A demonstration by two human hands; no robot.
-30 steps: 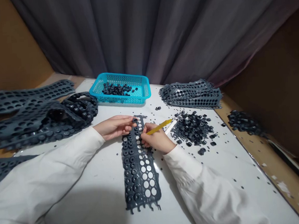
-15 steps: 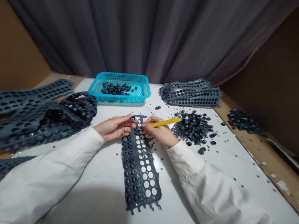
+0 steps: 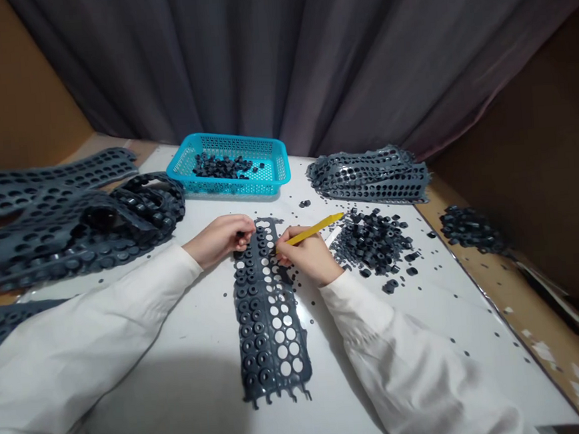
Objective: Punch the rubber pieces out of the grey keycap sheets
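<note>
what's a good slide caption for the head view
Right hand holding a yellow tool over a dark, holed sheet, left hand curled near its far end, blue basket behind.

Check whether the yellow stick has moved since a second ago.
Yes. The yellow stick has its free end slightly farther right and farther away, against the black pile beside it.

Apparently a small workshop: white worktable [image 3: 173, 400] strewn with tiny dark scraps [image 3: 312, 303], with a heap of loose black parts [image 3: 379, 240], perforated black sheets [image 3: 33, 214] at left and right, and 1 blue basket [image 3: 232, 187] of small pieces; enclosed by 2 brown panels [image 3: 12, 78] and dark curtain [image 3: 257, 59].
</note>
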